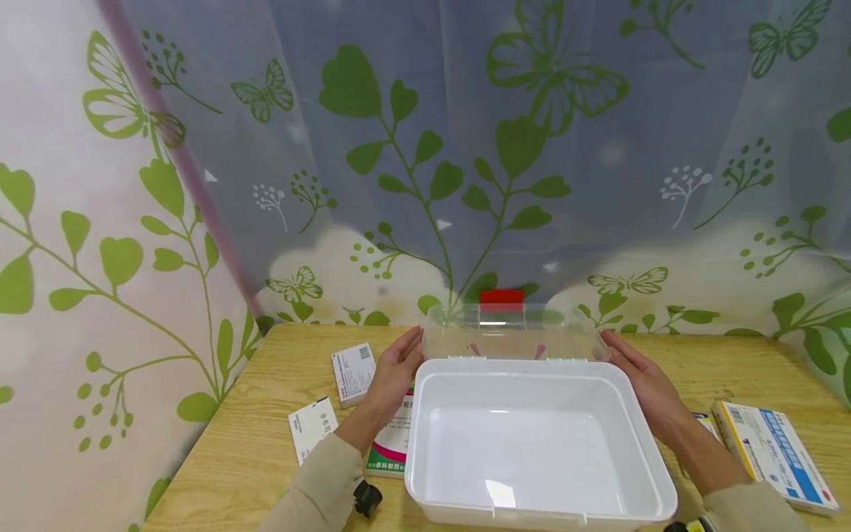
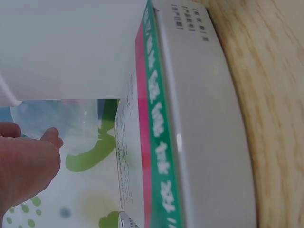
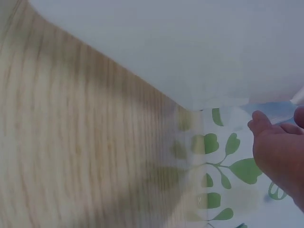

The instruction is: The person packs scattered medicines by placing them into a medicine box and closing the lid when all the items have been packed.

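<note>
White bin (image 1: 495,443) is placed mid-table, left and right edges of the table (image 1: 262,421) well apart from it; front edge not in view. Clear lid (image 1: 452,336) is swung away from the bin's far rim, toward the table's back edge; exact angle can't be told. Red piece (image 1: 501,297) is seen at the lid's far side.

Lid is flanked by both hands. Left hand (image 1: 392,369): fingers nearly straight, tips at the lid's left end. Right hand (image 1: 645,384): same posture, right end. Fingertips are partly masked, so whether the lid is pinched or just touched can't be told.

Left of the bin: green-banded carton (image 1: 388,447), partly covered by the bin in the head view; two white cartons (image 1: 354,373) (image 1: 312,427) nearer the left edge. Blue-striped carton (image 1: 774,454) is set toward the right edge.

Risks, as judged: lid could be dropped if only fingertip contact is relied on. Hinges could be twisted if the ends are moved unevenly. Green-banded carton could be shoved into its neighbours if the bin is slid left. Blue-striped carton could be knocked if the right forearm is swung out.
</note>
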`<state>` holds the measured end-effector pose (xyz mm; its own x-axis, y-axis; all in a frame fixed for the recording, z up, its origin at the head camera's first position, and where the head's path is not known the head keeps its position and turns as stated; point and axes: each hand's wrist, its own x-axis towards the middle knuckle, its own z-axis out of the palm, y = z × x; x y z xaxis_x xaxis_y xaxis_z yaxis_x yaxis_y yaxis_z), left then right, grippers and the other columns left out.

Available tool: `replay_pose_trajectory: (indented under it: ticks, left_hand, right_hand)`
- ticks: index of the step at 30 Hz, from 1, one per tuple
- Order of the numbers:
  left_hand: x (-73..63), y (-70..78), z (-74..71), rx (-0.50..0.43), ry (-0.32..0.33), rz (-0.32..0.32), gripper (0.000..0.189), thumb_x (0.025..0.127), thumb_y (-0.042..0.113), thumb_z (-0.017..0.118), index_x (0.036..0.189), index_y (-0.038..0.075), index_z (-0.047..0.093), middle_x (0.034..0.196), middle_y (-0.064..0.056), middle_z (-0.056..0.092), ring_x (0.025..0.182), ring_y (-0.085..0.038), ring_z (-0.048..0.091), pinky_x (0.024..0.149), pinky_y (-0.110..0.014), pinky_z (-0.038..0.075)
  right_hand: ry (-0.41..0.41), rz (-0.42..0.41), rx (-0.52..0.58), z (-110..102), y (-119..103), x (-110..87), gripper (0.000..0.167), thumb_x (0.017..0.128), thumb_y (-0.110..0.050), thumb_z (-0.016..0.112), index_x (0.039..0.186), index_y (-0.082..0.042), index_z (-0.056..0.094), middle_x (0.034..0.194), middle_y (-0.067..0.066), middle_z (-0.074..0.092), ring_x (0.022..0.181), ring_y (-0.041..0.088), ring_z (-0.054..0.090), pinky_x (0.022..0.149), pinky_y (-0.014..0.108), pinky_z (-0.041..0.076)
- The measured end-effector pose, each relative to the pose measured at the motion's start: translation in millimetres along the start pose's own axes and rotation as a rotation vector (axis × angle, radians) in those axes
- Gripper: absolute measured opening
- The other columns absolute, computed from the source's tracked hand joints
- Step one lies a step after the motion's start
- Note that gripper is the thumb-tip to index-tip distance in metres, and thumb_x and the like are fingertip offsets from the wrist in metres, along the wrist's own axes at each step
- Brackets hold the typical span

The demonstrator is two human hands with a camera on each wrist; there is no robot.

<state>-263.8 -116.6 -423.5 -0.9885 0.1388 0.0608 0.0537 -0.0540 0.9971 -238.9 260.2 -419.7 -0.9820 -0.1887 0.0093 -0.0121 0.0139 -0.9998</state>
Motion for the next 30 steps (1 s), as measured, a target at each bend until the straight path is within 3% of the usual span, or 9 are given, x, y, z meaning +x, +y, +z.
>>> replay_pose_trajectory:
  ticks: [8,15,19,21,23,26,30]
  left_hand:
    - [3.0,-8.7,1.5,-0.011,0.024,-0.028,0.048,0.103,0.014,0.043,0.147,-0.001,0.032,0.148,-0.017,0.036,0.136,-0.028,0.033,0.108,-0.038,0.032]
    - [5.8,-10.4,0.9,0.006,0.028,-0.05,0.048,0.103,0.019,0.044,0.147,0.002,0.033,0.147,-0.011,0.039,0.135,-0.024,0.035,0.107,-0.038,0.034]
    - [6.5,-10.1,0.7,-0.008,0.021,-0.06,0.049,0.103,0.019,0.044,0.147,0.002,0.032,0.148,-0.011,0.038,0.135,-0.026,0.034,0.107,-0.039,0.033]
    - [6.9,-9.8,0.4,-0.016,0.018,-0.063,0.049,0.103,0.019,0.044,0.148,0.002,0.031,0.148,-0.011,0.037,0.136,-0.027,0.033,0.107,-0.039,0.033]
    - [7.3,-10.0,-0.3,-0.016,0.016,-0.059,0.049,0.103,0.019,0.043,0.148,0.002,0.031,0.149,-0.012,0.036,0.136,-0.028,0.032,0.107,-0.04,0.033]
    - [8.2,-10.9,-1.2,-0.023,0.014,-0.064,0.049,0.103,0.019,0.043,0.147,0.001,0.031,0.15,-0.012,0.035,0.136,-0.029,0.031,0.107,-0.039,0.033]
    - [8.4,-11.2,-1.6,-0.035,0.007,-0.064,0.049,0.103,0.018,0.044,0.147,0.0,0.031,0.149,-0.015,0.034,0.137,-0.03,0.031,0.107,-0.038,0.033]
  right_hand:
    - [0.005,0.031,-0.044,0,10,1.7,0.066,0.103,-0.038,0.038,0.153,-0.007,0.007,0.158,0.015,0.0,0.14,0.029,0.015,0.083,0.016,0.048]
    - [0.033,0.033,-0.081,0,11,2.4,0.066,0.102,-0.041,0.039,0.153,-0.009,0.012,0.158,0.014,0.003,0.141,0.033,0.011,0.082,0.015,0.048]
    - [0.04,0.04,-0.093,0,10,2.7,0.066,0.102,-0.042,0.039,0.153,-0.01,0.013,0.158,0.014,0.005,0.136,0.014,0.027,0.082,0.016,0.049]
    - [0.039,0.044,-0.096,0,9,3.1,0.066,0.102,-0.043,0.038,0.153,-0.01,0.012,0.158,0.014,0.005,0.135,0.012,0.028,0.082,0.016,0.049]
    - [0.03,0.051,-0.087,1,8,3.9,0.067,0.102,-0.044,0.037,0.154,-0.01,0.011,0.158,0.014,0.003,0.137,0.015,0.024,0.083,0.015,0.048]
    - [0.005,0.06,-0.073,1,7,4.8,0.07,0.102,-0.047,0.035,0.153,-0.009,0.008,0.158,0.012,-0.001,0.142,0.03,0.006,0.084,0.011,0.044]
    - [-0.025,0.069,-0.083,0,6,4.4,0.072,0.101,-0.051,0.031,0.154,-0.01,0.003,0.158,0.011,-0.004,0.142,0.033,-0.002,0.084,0.008,0.04]
